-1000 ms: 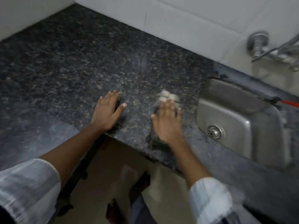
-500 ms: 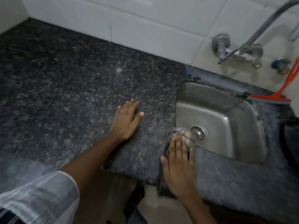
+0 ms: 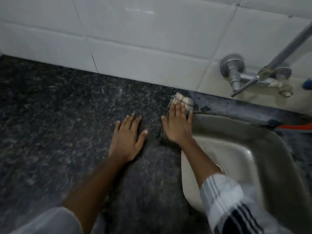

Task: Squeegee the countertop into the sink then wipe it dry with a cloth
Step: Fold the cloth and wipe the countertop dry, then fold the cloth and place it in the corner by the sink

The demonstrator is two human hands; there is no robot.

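A person's right hand [image 3: 177, 128], fingers straight and spread, presses flat on a folded, pale checked cloth [image 3: 183, 101] at the back of the dark speckled granite countertop [image 3: 67, 132], just beside the tiled wall and the far left corner of the stainless steel sink [image 3: 253, 149]. The left hand [image 3: 127, 141] rests palm-down on the stone close by, fingers splayed, holding nothing. With only flat pressure and no pinch, the cloth could slide out from under the palm or tip over the sink's rim into the basin. The stone looks streaked and possibly damp, so the bracing hand might slip. A red-orange tool [image 3: 297, 128], probably the squeegee, lies behind the sink.
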